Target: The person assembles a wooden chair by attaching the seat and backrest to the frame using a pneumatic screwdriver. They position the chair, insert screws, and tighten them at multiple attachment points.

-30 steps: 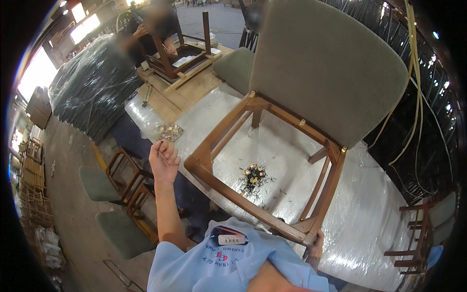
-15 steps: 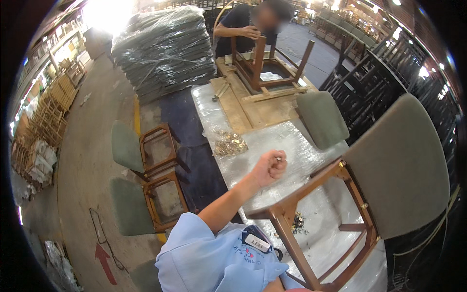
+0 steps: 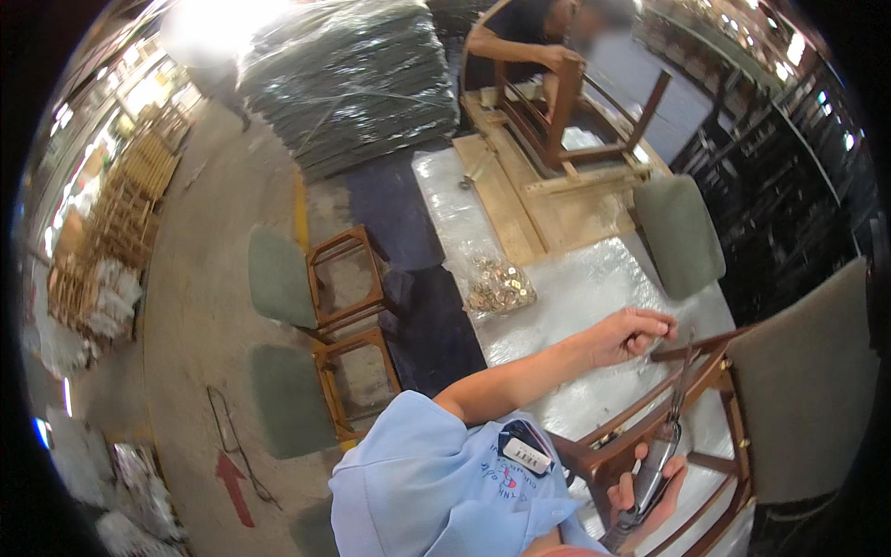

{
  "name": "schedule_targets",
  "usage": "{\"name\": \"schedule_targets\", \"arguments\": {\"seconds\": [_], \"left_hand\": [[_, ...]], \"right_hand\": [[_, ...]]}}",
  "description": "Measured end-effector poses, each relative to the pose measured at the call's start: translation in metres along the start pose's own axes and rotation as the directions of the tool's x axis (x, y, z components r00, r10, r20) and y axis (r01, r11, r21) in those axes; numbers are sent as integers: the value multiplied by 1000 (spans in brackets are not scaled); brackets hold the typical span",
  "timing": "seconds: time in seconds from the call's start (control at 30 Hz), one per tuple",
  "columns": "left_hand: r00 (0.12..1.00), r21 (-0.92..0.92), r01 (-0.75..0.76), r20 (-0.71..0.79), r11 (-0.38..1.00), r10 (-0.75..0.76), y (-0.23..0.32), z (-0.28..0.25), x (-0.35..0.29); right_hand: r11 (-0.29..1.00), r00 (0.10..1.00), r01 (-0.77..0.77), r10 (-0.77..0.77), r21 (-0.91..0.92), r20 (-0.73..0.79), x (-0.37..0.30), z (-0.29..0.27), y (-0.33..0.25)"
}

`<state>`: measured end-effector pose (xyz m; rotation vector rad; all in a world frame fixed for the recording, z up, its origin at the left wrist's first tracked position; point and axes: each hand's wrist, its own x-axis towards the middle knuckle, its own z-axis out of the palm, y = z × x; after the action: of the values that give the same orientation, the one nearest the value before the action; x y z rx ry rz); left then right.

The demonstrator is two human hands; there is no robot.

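Note:
In my right hand (image 3: 676,478), low at the right, is a dark power screwdriver (image 3: 661,447) with a long thin bit pointing up and away. My left hand (image 3: 633,336) is closed in a pinch near the tip of that bit; whatever its fingers hold is too small to make out. Both hands are over a brown wooden chair frame (image 3: 733,408), which lies on a plastic-covered table (image 3: 580,278). A grey upholstered backrest (image 3: 803,390) is joined to the frame, with brass-coloured fittings along the rail.
A clear bag of metal fittings (image 3: 501,284) lies on the table's left part. Beyond it, a co-worker (image 3: 520,42) handles an upturned chair frame (image 3: 561,121). A loose grey cushioned panel (image 3: 679,237) rests on the right. Two grey-backed chairs (image 3: 348,278) stand at the left.
My right hand has come into view with the power screwdriver. My left hand has moved right, to the bit's tip. The whole view has shifted, and a distant person appears at the upper left.

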<state>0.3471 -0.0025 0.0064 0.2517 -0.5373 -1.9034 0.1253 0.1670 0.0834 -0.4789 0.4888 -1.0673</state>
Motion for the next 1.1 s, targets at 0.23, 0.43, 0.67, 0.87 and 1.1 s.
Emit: {"name": "schedule_targets", "arguments": {"seconds": [0.23,0.43,0.67,0.87,1.1], "left_hand": [[998,82,14,-62,997,-9,20,-8,26],[993,12,114,-11,993,-114,-6,15,63],[973,85,230,8,969,-232,-36,44,85],[919,147,370,90,917,-384,-51,43,101],[872,204,472,33,857,-488,-59,51,106]], "right_hand": [[999,988,28,-32,-27,-148,17,11,0],[990,978,118,-130,-79,-166,-8,-2,-6],[973,959,205,-222,-109,-179,-20,-19,-7],[966,947,208,-238,-154,-217,-24,-19,-9],[950,907,288,-310,-117,-284,-20,-14,3]]}}
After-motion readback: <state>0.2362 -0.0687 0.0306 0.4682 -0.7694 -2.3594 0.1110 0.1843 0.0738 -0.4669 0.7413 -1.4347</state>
